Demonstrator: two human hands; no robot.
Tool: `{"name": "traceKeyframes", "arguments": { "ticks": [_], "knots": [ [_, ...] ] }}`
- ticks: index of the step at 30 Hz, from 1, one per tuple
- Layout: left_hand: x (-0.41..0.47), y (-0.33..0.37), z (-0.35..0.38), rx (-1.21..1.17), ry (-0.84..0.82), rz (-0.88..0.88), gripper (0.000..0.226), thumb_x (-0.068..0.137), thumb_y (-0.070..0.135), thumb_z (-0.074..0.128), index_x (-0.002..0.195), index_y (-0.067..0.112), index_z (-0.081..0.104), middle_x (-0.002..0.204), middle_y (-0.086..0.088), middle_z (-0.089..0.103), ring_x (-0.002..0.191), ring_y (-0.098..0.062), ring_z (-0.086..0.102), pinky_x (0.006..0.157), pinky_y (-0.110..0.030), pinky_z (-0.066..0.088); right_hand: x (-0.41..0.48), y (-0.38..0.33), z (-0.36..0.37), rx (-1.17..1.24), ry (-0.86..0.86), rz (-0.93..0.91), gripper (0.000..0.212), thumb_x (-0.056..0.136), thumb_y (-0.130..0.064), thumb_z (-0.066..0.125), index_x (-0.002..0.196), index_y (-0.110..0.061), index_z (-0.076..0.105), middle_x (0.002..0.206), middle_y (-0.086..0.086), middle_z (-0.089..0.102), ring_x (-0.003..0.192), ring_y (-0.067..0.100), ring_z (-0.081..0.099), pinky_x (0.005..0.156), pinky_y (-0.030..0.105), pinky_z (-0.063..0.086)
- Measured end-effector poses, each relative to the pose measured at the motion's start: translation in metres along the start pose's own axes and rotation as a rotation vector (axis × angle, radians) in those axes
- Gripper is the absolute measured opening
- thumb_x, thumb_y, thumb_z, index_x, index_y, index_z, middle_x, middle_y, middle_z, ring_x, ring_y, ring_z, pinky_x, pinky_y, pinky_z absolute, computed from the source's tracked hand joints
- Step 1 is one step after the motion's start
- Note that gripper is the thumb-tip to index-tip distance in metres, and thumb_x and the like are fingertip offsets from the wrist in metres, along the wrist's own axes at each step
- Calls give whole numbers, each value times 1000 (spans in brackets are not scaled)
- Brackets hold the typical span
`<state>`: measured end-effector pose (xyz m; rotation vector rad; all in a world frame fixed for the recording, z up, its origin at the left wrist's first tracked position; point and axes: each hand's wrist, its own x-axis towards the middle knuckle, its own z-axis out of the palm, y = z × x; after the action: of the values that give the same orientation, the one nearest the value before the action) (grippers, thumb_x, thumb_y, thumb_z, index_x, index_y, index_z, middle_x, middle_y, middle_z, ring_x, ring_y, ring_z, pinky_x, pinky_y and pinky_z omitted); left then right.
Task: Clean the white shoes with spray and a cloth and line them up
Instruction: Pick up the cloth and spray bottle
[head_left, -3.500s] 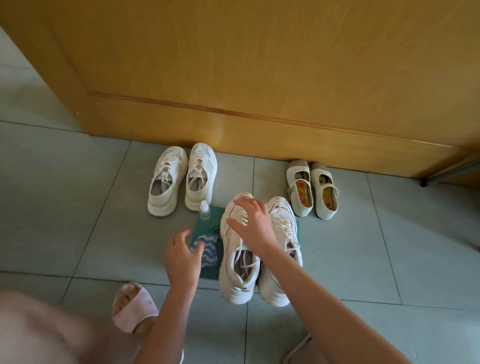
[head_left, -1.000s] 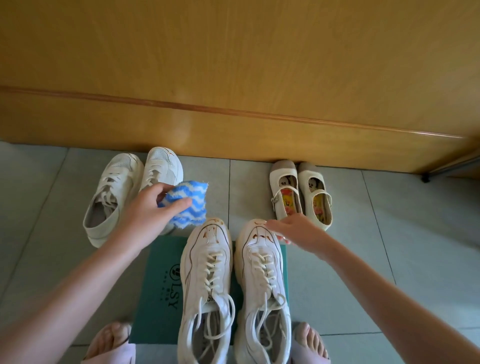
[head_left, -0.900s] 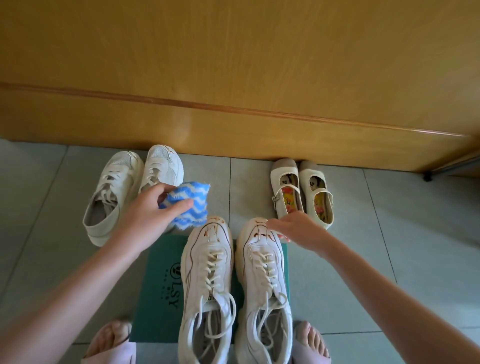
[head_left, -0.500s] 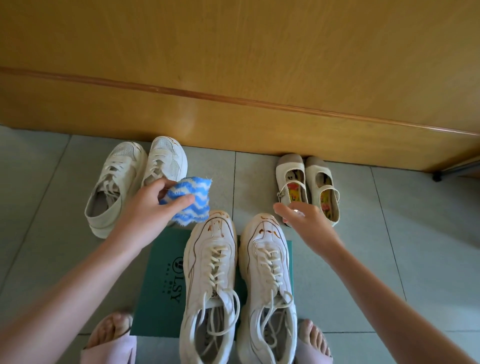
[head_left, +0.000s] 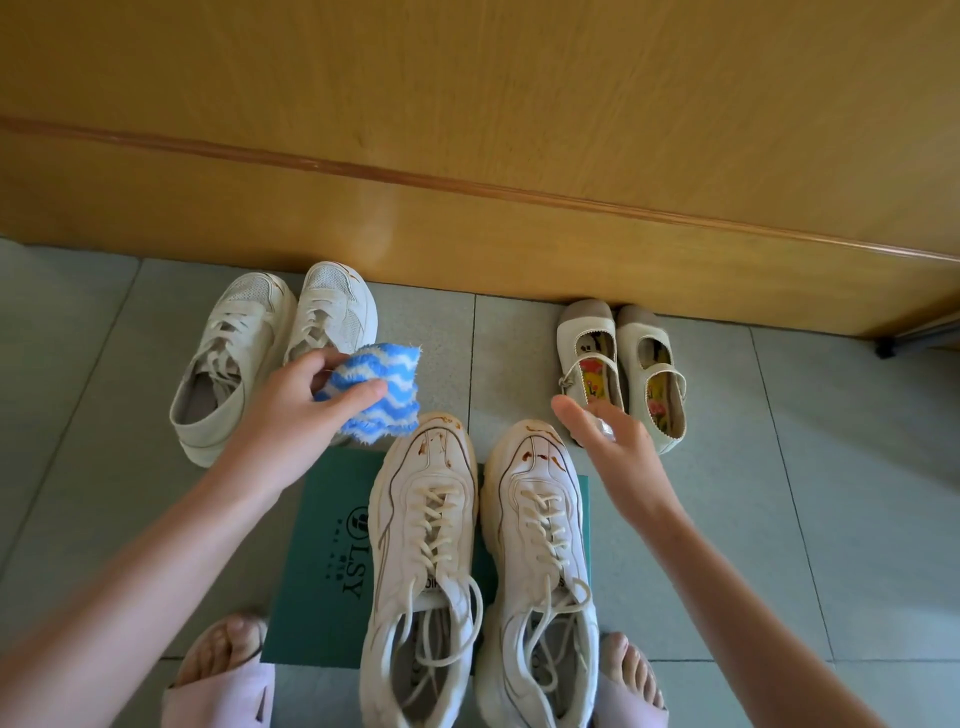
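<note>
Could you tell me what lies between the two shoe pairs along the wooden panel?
Bare floor tile with one grout line, as the head view shows.

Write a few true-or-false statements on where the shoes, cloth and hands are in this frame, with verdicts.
1. The left hand holds the blue-and-white cloth. True.
2. The nearest sneakers stand on bare tile. False: they rest on a green box.
3. The strap shoes sit against the wooden panel, on the right. True.
4. The nearest sneakers have spotless toes. False: brown stains mark both toes.
</note>
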<state>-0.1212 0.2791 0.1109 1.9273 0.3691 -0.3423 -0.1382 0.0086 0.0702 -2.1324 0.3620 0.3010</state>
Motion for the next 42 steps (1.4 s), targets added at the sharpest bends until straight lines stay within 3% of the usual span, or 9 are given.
{"name": "traceKeyframes", "arguments": {
  "ticks": [10,13,15,18,21,25,30,34,42],
  "knots": [
    [-1,-1,-3,-13,19,9,25,84,29,67,106,27,55,95,16,64,86,2,60,68,-15,44,-7,4,-29,26,-303,87,68,76,-74,40,71,-8,58,67,9,57,59,20,52,79,46,57],
    [-1,-1,-3,-11,13,14,25,84,30,67,105,30,54,94,18,63,86,4,59,68,-15,44,-6,3,-28,36,-378,93,91,56,-94,35,91,-16,64,83,8,64,72,21,64,68,17,56],
    [-2,0,-4,-13,14,16,26,84,30,67,105,30,53,93,20,62,85,5,59,66,-13,43,-6,4,-28,9,-450,82,79,66,-87,31,102,-23,60,95,-7,63,87,7,62,70,11,46],
    [-2,-1,-4,-12,16,15,26,84,29,67,107,30,53,94,19,62,84,6,59,65,-12,42,-3,8,-34,-93,-358,-68,44,85,-58,33,95,-22,56,87,-10,58,76,-2,57,66,10,42],
    [-1,-3,-5,2,19,13,29,84,30,67,109,28,54,99,15,64,88,2,61,71,-16,46,-3,13,-42,-76,-269,-130,39,88,-46,35,94,-18,62,86,-13,63,76,-12,57,63,4,41],
    [-1,-4,-4,24,24,17,29,83,32,67,109,27,55,99,13,65,90,-1,62,75,-19,48,-4,13,-45,-57,-288,-166,47,88,-61,39,90,-21,64,86,-32,63,80,-17,55,63,5,44],
    [-1,-3,-3,2,37,23,26,83,31,68,106,27,57,99,11,66,89,-3,63,78,-22,48,-2,15,-37,30,-304,-161,50,91,-59,34,88,-15,58,68,-4,57,61,6,51,63,18,42],
    [-1,-3,-3,5,38,19,25,83,31,68,105,29,56,98,13,66,88,-2,63,78,-23,49,-5,9,-24,133,-298,-31,81,76,-74,37,75,6,48,59,8,45,49,15,37,53,16,39],
    [-1,-4,-4,-14,48,11,26,84,29,67,108,26,57,97,15,65,85,3,61,67,-13,43,11,13,-6,-234,-114,-37,59,79,-71,40,49,-20,42,48,-6,40,45,13,33,59,33,37]
  ]
}}
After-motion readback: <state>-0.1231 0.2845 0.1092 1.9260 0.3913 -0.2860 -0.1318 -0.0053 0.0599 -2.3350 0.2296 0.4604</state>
